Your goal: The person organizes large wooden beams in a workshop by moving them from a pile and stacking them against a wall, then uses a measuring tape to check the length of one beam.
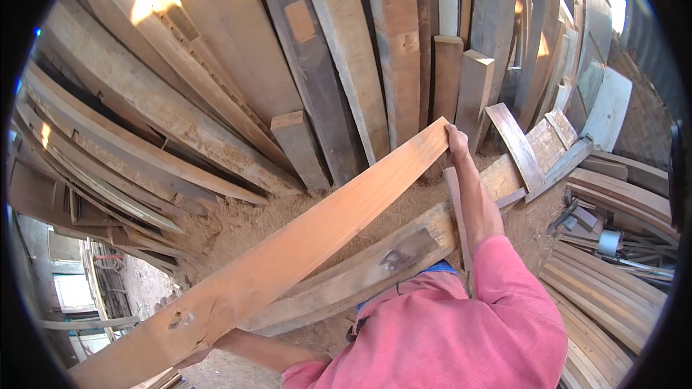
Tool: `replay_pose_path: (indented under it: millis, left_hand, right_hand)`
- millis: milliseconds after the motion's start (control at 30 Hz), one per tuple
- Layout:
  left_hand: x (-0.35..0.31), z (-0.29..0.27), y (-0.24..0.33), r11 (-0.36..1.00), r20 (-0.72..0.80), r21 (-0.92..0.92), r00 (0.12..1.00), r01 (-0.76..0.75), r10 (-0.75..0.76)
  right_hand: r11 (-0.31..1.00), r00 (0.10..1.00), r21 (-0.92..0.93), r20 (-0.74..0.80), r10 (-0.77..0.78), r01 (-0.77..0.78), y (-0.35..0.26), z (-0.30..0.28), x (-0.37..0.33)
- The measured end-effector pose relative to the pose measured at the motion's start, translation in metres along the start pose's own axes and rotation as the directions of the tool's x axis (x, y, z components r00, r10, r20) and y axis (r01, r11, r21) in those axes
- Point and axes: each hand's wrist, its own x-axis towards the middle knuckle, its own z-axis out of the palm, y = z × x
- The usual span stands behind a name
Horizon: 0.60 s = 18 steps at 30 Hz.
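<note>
A long, wide wooden plank (310, 245) slants across the view from lower left to upper middle, lifted off the ground. Its face is smooth and reddish-brown, with a dark knot and a crack towards the lower left. My right hand (456, 142) grips the corner of its far end. Lower down, my left hand (197, 356) holds the plank from beneath, fingertips showing at the far edge; the plank hides most of that hand. Under the plank, a thick, rough timber beam (360, 274) lies close in front of my body.
Tall boards (346, 50) lean in a row along the far side, with curved-looking planks (144, 101) at the left. Sawdust (238, 234) covers the ground. Short wood pieces (515, 145) lie across the beam's right end. Stacked planks (605, 288) and a light-blue cylinder (609, 243) sit at the right.
</note>
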Motion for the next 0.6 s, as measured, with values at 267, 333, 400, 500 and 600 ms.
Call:
replay_pose_path:
  millis: [267, 333, 400, 500, 600]
  left_hand:
    - [-0.091, 0.168, 0.041, 0.921, 0.656, 0.039, 0.705, -0.388, 0.269]
    - [-0.174, 0.198, 0.025, 0.920, 0.608, -0.220, 0.783, 0.325, -0.131]
    - [-0.228, 0.187, -0.085, 0.205, 0.769, -0.228, 0.305, 0.952, -0.561]
    - [-0.334, 0.292, 0.050, 0.673, 0.897, 0.401, -0.119, 0.621, -0.426]
    - [-0.352, 0.372, 0.072, 0.622, 0.944, 0.324, -0.199, 0.713, -0.263]
  right_hand:
    - [0.839, 0.918, -0.386, 0.264, -0.297, 0.383, -0.152, -0.019, -0.027]
    - [0.806, 0.800, -0.269, 0.476, -0.365, 0.528, -0.203, -0.013, -0.049]
    - [0.706, 0.582, -0.102, 0.655, -0.483, 0.701, -0.254, 0.017, -0.099]
    - [0.764, 0.421, 0.081, 0.794, -0.438, 0.640, -0.277, 0.041, -0.142]
    - [0.625, 0.326, 0.100, 0.783, -0.530, 0.774, -0.278, 0.068, -0.139]
